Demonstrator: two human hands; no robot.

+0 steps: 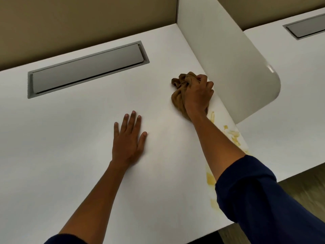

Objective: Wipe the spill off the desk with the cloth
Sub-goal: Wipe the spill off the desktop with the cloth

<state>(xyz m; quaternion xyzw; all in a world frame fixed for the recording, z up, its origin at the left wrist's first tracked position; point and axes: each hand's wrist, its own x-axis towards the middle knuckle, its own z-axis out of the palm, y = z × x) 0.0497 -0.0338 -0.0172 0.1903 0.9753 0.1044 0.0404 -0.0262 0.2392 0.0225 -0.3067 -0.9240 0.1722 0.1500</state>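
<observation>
A crumpled brown cloth (179, 92) lies bunched on the white desk (70, 138), close to the white side divider. My right hand (198, 97) is shut on the cloth and presses it down on the desk. A yellow spill (233, 133) runs in smears along the desk's right side, from just behind my right wrist down to the front edge, with another patch (211, 178) partly hidden by my forearm. My left hand (129, 138) rests flat on the desk, fingers spread, holding nothing, to the left of the cloth.
A white divider panel (237, 67) with a rounded corner stands right of the cloth. A grey cable hatch (86, 69) is set into the desk at the back left. A second desk (290, 111) lies beyond the divider. A tan wall closes the back.
</observation>
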